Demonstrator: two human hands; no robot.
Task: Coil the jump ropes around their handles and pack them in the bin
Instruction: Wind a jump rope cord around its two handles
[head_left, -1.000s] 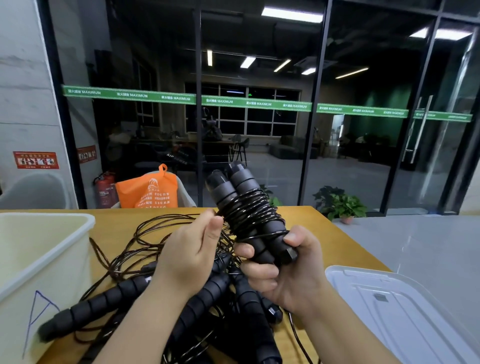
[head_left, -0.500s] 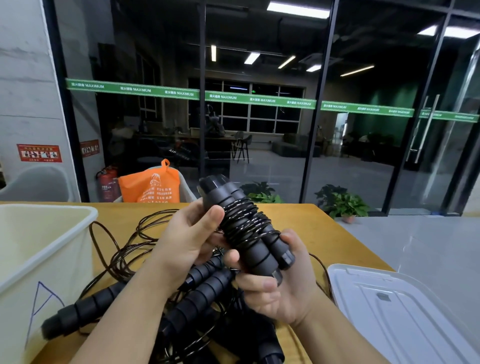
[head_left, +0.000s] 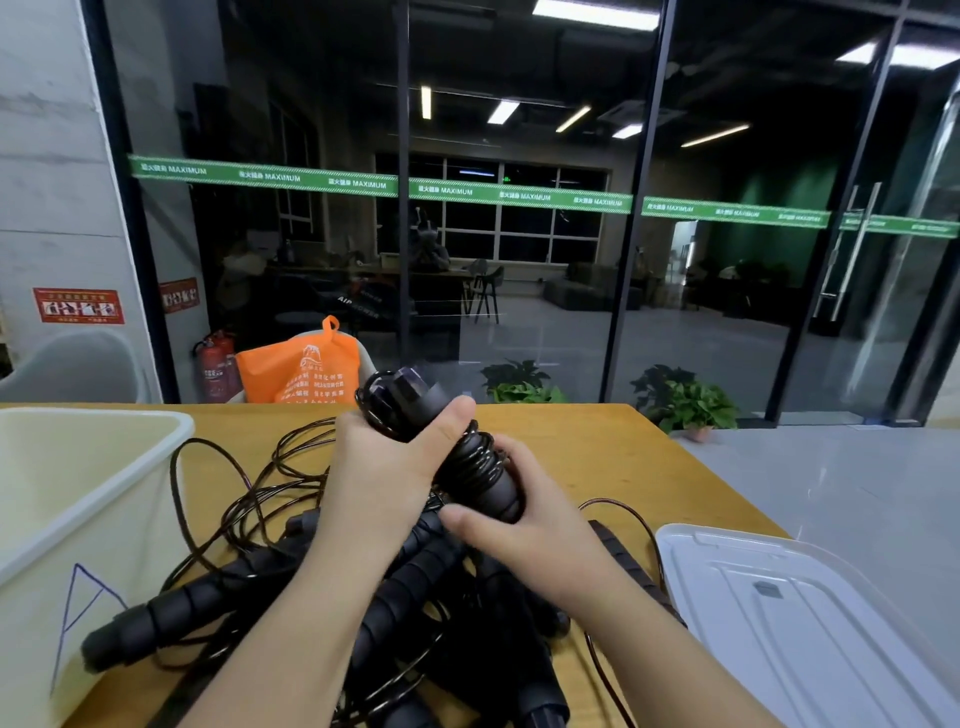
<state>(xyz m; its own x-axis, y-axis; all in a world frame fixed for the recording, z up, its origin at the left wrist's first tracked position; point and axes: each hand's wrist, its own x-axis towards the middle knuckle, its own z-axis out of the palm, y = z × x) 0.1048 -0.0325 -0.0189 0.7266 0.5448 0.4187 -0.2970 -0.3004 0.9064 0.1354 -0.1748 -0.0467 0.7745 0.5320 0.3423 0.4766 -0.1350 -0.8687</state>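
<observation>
Several loose jump ropes (head_left: 322, 597) lie between bin (head_left: 104, 499) and lid (head_left: 810, 623).

Orange bag (head_left: 301, 371) behind the table (head_left: 597, 447) — potted plant (head_left: 685, 402) beyond.

Bright overhead light, ceiling lights (head_left: 592, 10) mirrored in glass; edges bowed, slight blur.
</observation>
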